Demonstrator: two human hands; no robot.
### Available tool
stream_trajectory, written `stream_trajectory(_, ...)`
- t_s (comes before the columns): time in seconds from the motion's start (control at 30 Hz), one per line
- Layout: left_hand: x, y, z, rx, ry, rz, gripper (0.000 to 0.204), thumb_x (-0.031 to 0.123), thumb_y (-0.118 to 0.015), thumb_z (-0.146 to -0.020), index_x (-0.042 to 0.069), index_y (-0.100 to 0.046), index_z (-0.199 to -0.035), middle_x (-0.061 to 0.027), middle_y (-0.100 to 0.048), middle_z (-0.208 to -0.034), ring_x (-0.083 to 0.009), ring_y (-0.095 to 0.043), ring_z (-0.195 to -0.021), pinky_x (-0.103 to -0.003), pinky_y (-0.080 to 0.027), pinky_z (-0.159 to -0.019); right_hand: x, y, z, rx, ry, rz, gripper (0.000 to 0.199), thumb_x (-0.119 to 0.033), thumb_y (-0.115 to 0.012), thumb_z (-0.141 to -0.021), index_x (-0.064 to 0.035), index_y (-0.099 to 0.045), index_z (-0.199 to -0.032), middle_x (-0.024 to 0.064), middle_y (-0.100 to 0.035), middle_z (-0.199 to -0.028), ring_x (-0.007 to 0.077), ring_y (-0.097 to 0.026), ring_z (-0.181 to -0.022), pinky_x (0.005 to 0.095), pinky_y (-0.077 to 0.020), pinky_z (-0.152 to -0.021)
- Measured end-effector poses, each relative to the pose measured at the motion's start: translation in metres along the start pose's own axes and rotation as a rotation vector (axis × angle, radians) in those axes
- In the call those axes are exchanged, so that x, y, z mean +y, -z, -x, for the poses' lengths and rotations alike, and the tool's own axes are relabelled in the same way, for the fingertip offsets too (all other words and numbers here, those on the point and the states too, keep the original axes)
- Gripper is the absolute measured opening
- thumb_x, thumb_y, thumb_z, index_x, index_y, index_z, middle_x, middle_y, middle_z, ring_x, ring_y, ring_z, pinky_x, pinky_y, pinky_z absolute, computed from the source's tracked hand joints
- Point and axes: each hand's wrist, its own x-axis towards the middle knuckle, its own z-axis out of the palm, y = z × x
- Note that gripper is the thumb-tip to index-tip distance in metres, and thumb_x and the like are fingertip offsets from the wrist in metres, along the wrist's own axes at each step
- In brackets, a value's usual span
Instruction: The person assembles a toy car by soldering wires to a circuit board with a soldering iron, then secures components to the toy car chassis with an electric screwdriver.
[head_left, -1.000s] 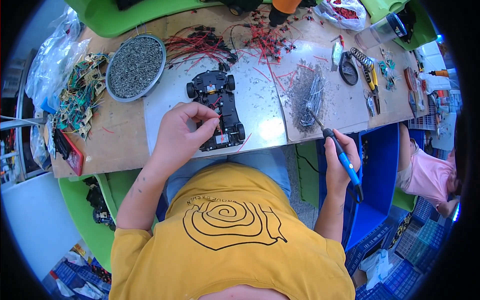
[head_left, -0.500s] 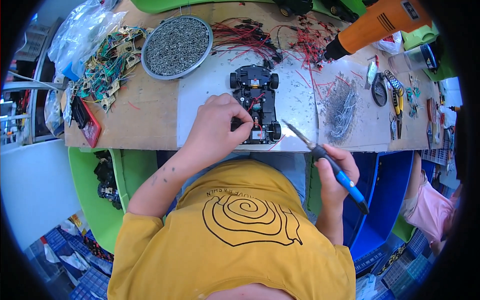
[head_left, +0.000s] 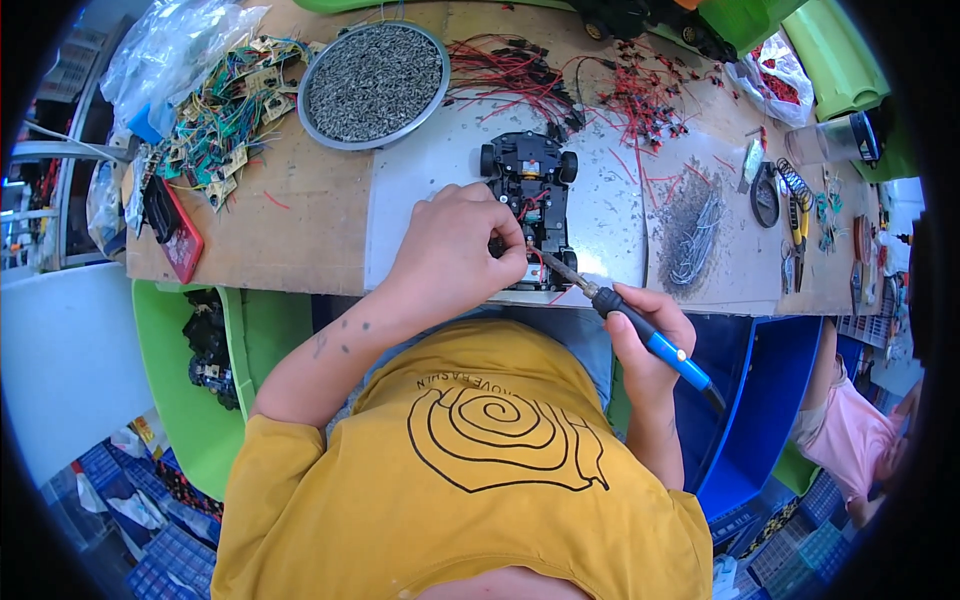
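Observation:
A small black toy car chassis [head_left: 530, 190] lies on a white mat [head_left: 420, 190] on the wooden bench. My left hand [head_left: 450, 255] rests on the near end of the chassis, fingers pinched on its rear part. My right hand [head_left: 645, 330] grips a soldering iron [head_left: 640, 325] with a blue and black handle; its metal tip touches the chassis near my left fingertips. My yellow shirt fills the lower part of the view.
A round metal tray of small grey parts [head_left: 373, 82] stands at the back left. Green circuit boards with wires [head_left: 215, 110] pile at the left. Red wires [head_left: 540, 75] lie behind the car. Pliers and tools [head_left: 800, 225] sit right. A person in pink [head_left: 850, 430] is at the right.
My right hand has brought the soldering iron in from the right until its tip meets the chassis. My left hand stays on the car. The head view has shifted.

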Motion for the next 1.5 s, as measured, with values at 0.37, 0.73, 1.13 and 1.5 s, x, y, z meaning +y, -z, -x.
stream_trajectory(0.37, 0.000, 0.001, -0.002, -0.007, -0.024, -0.030, 0.010, 0.013, -0.069, -0.068, 0.004, -0.066, -0.070, -0.0091, -0.058, -0.072, -0.0255, -0.059, -0.074, -0.036, -0.046, -0.066, 0.003, 0.008, -0.006, 0.021, 0.119, -0.085, 0.029, -0.005, -0.073, -0.078, 0.0051, -0.066, -0.104, 0.0051, -0.063, -0.080, 0.0063, -0.053, -0.067, 0.0181, -0.0400, -0.061)
stream_trajectory(0.73, 0.004, 0.006, -0.001, -0.068, 0.030, 0.020, 0.009, 0.015, -0.068, -0.070, 0.006, -0.067, -0.072, -0.0087, -0.060, -0.073, -0.0255, -0.059, -0.072, -0.037, -0.046, -0.066, -0.002, 0.004, -0.009, 0.060, 0.089, -0.103, 0.030, -0.011, -0.071, -0.080, 0.0049, -0.063, -0.105, 0.0078, -0.066, -0.087, 0.0084, -0.059, -0.069, 0.0192, -0.0462, -0.063)
stream_trajectory(1.13, -0.013, 0.002, 0.004, -0.005, -0.091, 0.068, 0.009, 0.012, -0.065, -0.077, 0.003, -0.063, -0.080, -0.0129, -0.061, -0.071, -0.0311, -0.060, -0.069, -0.040, -0.047, -0.063, -0.016, -0.013, -0.034, 0.056, 0.180, -0.223, 0.030, -0.011, -0.071, -0.081, 0.0001, -0.055, -0.104, 0.0073, -0.064, -0.085, 0.0093, -0.059, -0.068, 0.0191, -0.0445, -0.064)
stream_trajectory(1.5, -0.140, 0.140, 0.044, 0.853, 0.174, -1.117, 0.012, 0.015, -0.067, -0.078, 0.012, -0.066, -0.089, -0.0040, -0.063, -0.079, -0.0218, -0.057, -0.090, -0.045, -0.033, -0.086, -0.018, -0.011, -0.035, 0.079, 0.210, -0.166, 0.032, -0.012, -0.073, -0.081, 0.0002, -0.055, -0.105, 0.0070, -0.063, -0.085, 0.0096, -0.058, -0.068, 0.0193, -0.0445, -0.065)
